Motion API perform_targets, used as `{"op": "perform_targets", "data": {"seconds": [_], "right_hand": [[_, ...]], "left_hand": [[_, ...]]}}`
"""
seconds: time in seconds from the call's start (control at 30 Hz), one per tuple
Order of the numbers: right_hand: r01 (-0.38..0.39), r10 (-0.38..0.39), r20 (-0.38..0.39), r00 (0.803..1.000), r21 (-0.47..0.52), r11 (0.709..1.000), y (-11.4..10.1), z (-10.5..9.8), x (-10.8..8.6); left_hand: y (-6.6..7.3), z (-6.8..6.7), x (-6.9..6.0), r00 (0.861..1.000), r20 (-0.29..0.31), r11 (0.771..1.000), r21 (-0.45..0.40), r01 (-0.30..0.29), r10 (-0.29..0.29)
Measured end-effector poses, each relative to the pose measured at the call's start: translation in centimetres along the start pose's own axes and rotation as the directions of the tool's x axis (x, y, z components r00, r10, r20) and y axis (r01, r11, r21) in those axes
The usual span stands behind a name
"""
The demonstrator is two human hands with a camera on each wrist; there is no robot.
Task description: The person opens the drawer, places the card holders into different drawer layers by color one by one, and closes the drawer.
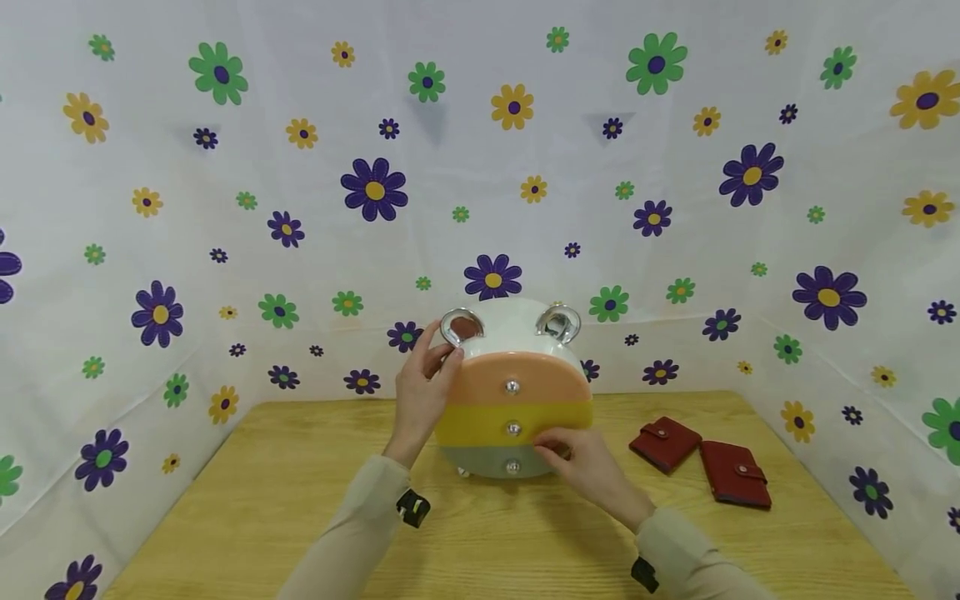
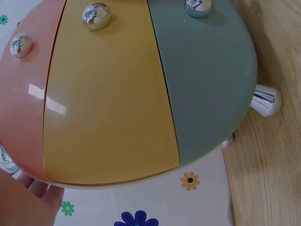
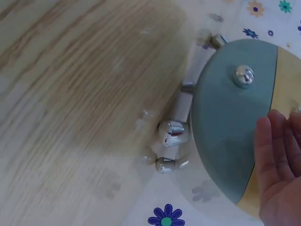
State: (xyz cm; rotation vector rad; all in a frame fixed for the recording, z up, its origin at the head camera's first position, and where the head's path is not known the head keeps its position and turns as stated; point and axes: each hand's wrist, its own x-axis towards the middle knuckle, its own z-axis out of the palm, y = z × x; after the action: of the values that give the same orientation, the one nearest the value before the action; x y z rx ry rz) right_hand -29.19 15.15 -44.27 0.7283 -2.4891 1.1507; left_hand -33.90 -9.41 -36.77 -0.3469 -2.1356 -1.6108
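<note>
A small drawer box (image 1: 551,414) with peach, yellow and grey-green fronts stands on the table; each front has a round silver knob. Its white top carries two shiny ring ears. My left hand (image 1: 425,392) holds the box's upper left edge beside the ear, and in the left wrist view the fingers (image 2: 51,197) reach behind the rim. My right hand (image 1: 588,467) is in front of the yellow and grey-green fronts, fingers close together, just right of the yellow front's knob (image 1: 513,428). In the right wrist view its fingers (image 3: 277,150) look extended. Whether they touch the box is unclear.
Two dark red snap wallets (image 1: 666,443) lie on the wooden table (image 1: 300,483) to the right of the box. Silver feet (image 3: 173,133) show under the box. A white cloth (image 1: 450,167) with printed flowers surrounds the table at the back and sides.
</note>
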Motion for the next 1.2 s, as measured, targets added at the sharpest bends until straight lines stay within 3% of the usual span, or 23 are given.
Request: {"op": "perform_targets", "data": {"seconds": [0.2, 0.33, 0.57, 0.93, 1.2], "right_hand": [[0.045, -0.027, 0.210, 0.977, -0.079, 0.996, -0.1, 1.2, 0.3], [0.091, -0.060, 0.252, 0.966, -0.112, 0.990, -0.3, 1.9, 0.5], [0.083, -0.027, 0.325, 0.945, -0.159, 0.984, -0.9, 2.3, 0.6], [0.096, -0.033, 0.314, 0.949, -0.189, 0.977, -1.1, 2.9, 0.9], [0.110, -0.056, 0.262, 0.963, -0.195, 0.975, -1.3, 3.0, 1.0]], "left_hand": [[0.0, -0.1, -0.1, 1.000, 0.012, 1.000, 0.014, -0.003, 0.003], [0.1, -0.3, -0.1, 1.000, 0.015, 1.000, 0.022, 0.002, -0.002], [0.4, -0.6, 0.2, 0.999, 0.038, 1.000, 0.026, -0.012, 0.011], [0.1, -1.1, 0.3, 0.997, 0.069, 0.996, 0.083, 0.036, -0.042], [0.1, -1.1, 0.6, 0.996, 0.081, 0.996, 0.090, 0.018, -0.026]]}}
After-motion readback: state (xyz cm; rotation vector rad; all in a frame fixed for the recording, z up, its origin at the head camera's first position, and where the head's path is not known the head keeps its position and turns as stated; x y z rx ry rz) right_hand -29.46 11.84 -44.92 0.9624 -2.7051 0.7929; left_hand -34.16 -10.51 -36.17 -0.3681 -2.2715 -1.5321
